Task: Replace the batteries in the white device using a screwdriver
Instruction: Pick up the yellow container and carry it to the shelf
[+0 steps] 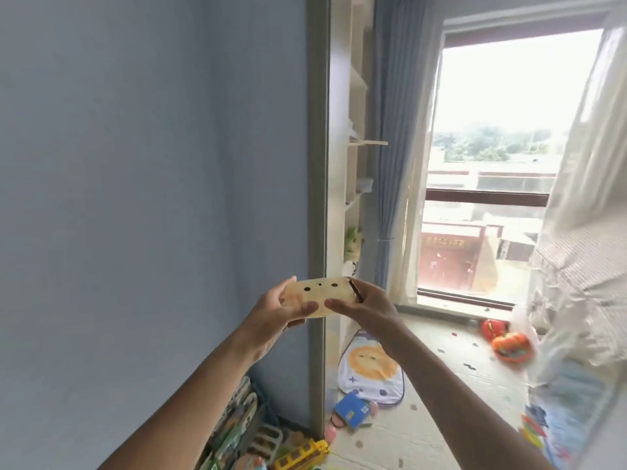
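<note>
Two hands clamped the white device (pixel 317 297) at chest height: my left hand (pixel 276 308) at nine o'clock, right hand (pixel 368 308) at three. Its long axis ran nine-to-three between them. I saw no screwdriver.

White device (pixel 315 298) in two-handed grip, left hand (pixel 276 308), right hand (pixel 368 308).

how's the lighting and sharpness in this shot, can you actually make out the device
Head view: the window is blown out, backlighting the room; the white device, held up in the left hand and right hand, looks yellowish and soft; the right edge smears with motion blur.
</note>
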The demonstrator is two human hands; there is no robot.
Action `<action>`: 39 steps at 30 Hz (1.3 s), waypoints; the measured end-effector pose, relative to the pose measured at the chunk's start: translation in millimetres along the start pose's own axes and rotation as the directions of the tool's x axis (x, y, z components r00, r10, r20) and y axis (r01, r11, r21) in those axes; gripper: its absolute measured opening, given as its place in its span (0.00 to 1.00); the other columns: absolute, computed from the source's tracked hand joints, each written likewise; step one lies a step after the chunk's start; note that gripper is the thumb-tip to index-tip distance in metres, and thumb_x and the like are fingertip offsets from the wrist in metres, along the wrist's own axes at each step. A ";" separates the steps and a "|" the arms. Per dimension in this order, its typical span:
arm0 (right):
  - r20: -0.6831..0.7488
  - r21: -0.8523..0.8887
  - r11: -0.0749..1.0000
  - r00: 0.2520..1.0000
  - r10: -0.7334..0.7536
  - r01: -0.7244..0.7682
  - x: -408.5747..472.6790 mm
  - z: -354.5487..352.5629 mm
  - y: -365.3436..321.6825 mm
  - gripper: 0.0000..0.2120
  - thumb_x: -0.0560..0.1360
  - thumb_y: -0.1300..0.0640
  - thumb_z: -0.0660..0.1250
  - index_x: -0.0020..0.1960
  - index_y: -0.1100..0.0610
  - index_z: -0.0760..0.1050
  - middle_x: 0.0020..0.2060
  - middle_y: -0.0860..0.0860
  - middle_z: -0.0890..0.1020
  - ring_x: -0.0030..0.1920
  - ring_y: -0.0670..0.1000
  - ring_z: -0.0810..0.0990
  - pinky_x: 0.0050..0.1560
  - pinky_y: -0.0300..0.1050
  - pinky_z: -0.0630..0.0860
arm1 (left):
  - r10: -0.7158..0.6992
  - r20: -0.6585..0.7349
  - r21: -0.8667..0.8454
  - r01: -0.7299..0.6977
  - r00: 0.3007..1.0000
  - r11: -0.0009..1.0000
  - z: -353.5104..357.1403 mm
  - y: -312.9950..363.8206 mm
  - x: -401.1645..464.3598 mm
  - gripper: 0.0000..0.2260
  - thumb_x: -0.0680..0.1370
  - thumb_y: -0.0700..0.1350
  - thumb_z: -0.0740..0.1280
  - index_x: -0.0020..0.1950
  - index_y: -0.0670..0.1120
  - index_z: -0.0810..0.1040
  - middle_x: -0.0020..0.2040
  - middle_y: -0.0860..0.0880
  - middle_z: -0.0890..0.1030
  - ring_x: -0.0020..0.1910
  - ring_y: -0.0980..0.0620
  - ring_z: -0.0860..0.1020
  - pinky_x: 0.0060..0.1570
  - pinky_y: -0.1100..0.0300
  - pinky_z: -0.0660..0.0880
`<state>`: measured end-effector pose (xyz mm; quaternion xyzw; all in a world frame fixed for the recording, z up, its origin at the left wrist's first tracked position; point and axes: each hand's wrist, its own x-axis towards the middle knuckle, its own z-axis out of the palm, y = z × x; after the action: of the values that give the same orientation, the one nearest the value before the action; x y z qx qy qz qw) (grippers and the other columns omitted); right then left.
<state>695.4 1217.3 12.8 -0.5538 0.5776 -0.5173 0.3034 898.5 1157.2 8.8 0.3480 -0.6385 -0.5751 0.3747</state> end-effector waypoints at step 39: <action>-0.186 0.012 1.000 0.983 -0.009 0.012 668.3 -504.4 308.7 0.15 0.67 0.51 0.81 0.50 0.45 0.82 0.42 0.44 0.88 0.41 0.42 0.86 0.42 0.35 0.80 | 0.060 -0.019 0.103 -0.058 0.998 0.993 360.5 -51.1 859.8 0.48 0.55 0.61 0.84 0.68 0.47 0.70 0.61 0.46 0.81 0.59 0.46 0.81 0.62 0.46 0.79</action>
<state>-6.2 666.0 14.8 -0.5042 0.5969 -0.5722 0.2492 172.3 570.3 4.3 0.3540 -0.6731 -0.5264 0.3802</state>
